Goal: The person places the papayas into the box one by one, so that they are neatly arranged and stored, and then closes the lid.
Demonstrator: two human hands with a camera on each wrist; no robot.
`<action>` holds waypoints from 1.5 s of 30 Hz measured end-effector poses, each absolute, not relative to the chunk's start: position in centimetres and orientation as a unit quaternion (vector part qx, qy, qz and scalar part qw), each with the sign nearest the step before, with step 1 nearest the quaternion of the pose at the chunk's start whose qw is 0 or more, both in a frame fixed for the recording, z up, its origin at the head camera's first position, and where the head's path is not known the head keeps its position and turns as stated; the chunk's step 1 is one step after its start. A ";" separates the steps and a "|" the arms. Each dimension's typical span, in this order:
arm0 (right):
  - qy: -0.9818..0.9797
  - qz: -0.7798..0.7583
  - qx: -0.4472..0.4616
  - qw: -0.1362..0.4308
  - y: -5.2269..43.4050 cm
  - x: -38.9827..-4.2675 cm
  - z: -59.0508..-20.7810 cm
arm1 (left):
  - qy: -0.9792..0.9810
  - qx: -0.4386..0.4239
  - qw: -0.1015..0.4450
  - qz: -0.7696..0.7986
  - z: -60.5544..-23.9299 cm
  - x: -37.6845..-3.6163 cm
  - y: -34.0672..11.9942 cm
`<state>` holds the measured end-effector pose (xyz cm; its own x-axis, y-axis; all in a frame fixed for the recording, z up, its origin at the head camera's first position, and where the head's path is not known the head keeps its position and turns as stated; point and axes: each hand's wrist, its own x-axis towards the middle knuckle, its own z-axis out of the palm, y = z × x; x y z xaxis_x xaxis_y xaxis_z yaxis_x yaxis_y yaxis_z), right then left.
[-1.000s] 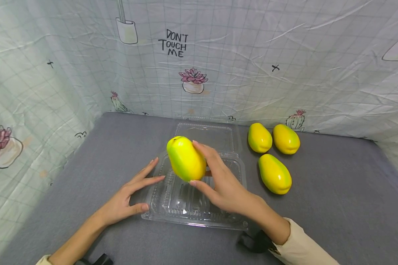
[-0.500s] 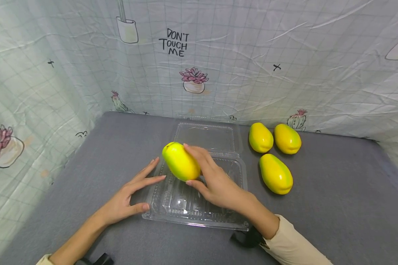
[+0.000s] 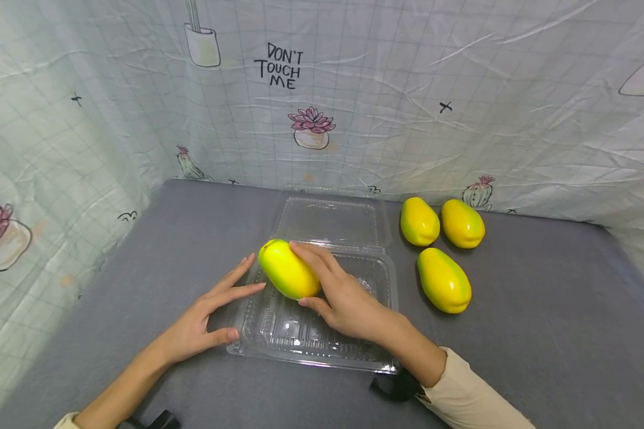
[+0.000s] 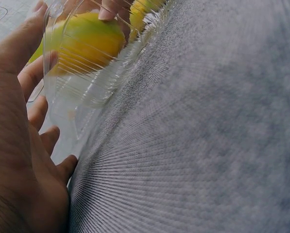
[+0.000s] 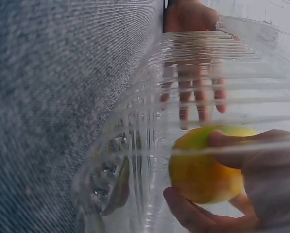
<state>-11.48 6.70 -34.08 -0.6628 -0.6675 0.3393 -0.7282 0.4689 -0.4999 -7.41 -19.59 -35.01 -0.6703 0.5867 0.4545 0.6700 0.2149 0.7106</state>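
Bare hands work at an open clear plastic box point(image 3: 322, 361), the right hand point(image 3: 349, 301) grasping a yellow-green fruit point(image 3: 285, 271) between thumb and fingers above the box's left half. Its forearm slants in from the lower right, the wrist leading into a cream sleeve point(image 3: 474, 390). The left hand point(image 3: 206, 322), holding nothing, reaches in from the lower left with fingers spread and fairly straight, thumb and fingertips at the box's left rim.

Some of the right hand's fingers are hidden behind the fruit from overhead; the right wrist view shows them blurred through the clear plastic. Whether the fruit touches the box floor cannot be told. A black object point(image 3: 397, 386) beneath the right wrist is hard to make out, and the left sleeve point(image 3: 67, 420) is cut off at the frame's edge.

Beyond the box's base, its transparent lid point(image 3: 330, 221) lies folded back, faint against the gray tabletop point(image 3: 547, 322). Three similar fruits point(image 3: 444, 280) sit to the right, before a printed curtain point(image 3: 386, 77).
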 end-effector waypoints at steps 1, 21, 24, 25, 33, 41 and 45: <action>-0.856 0.314 0.409 0.048 6.7 -11.5 -34.1 | -0.778 -0.403 0.043 -0.479 -35.0 -7.4 -19.6; -0.851 0.317 0.416 0.039 6.4 -11.6 -34.5 | -0.773 -0.411 0.050 -0.480 -35.0 -7.5 -19.6; -0.850 0.317 0.419 0.039 6.4 -11.6 -34.6 | -0.772 -0.413 0.051 -0.481 -35.0 -7.6 -19.6; -0.850 0.316 0.420 0.040 6.4 -11.7 -34.6 | -0.772 -0.413 0.052 -0.481 -35.0 -7.6 -19.6; -0.853 0.315 0.415 0.031 6.5 -11.6 -34.7 | -0.775 -0.408 0.047 -0.480 -35.1 -7.6 -19.5; -0.854 0.318 0.411 0.022 6.4 -11.5 -34.8 | -0.775 -0.406 0.044 -0.483 -35.1 -7.5 -19.6; -0.855 0.316 0.411 0.020 6.4 -11.5 -34.8 | -0.773 -0.406 0.044 -0.485 -35.2 -7.5 -19.6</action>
<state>-11.53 6.45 -34.81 -0.6612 -0.6900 0.2945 -0.7155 0.4618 -0.5242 -7.51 -19.57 -35.16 -0.6667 0.5853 0.4614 0.6701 0.1997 0.7149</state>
